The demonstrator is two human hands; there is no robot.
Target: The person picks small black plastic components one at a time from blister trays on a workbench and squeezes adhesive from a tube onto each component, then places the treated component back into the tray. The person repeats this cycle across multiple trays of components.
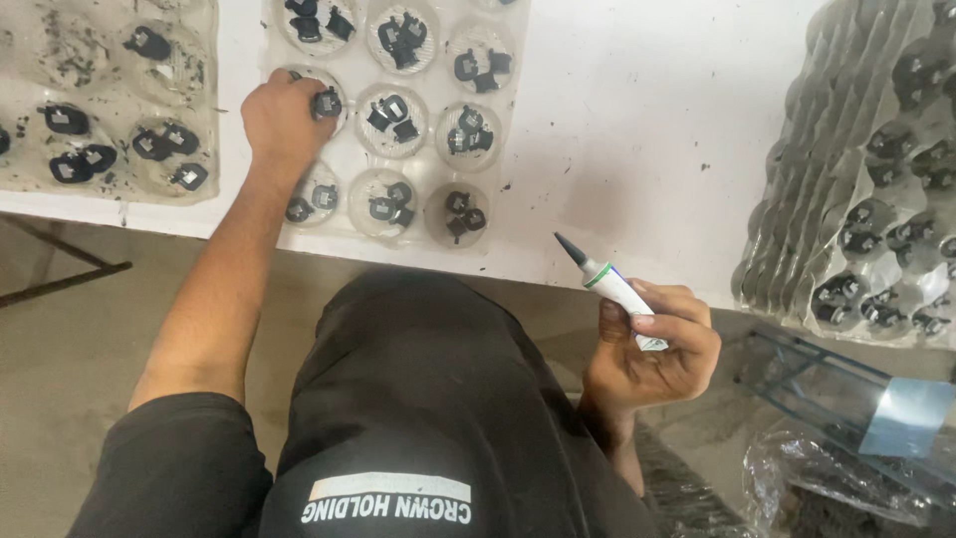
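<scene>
White desk point(637, 120), speckled with dark crumbs, concrete floor below, me seated at its edge in a black shirt. Left hand point(279, 120) reaches into the clear blister tray point(428, 234) straight ahead; its fingers point(299, 85) are curled down over a small black part point(327, 102) in the middle-row well at the tray's left side. They look pinched on it, though I can't tell whether it is lifted or only touched. Right of those fingers, the other wells each hold one to three black parts, so I'd judge this tray mostly unworked. Right hand point(652, 349) hangs off the desk edge above my lap, fingers wrapped shut round a white tube with a dark pointed nozzle point(612, 284), tip aimed up-left toward the tray, well apart from the part. Nothing visibly applied yet. Left of the reaching fingers, a second tray point(110, 110), partly emptied and dirty. Far right, a stack of filled trays point(856, 199).
</scene>
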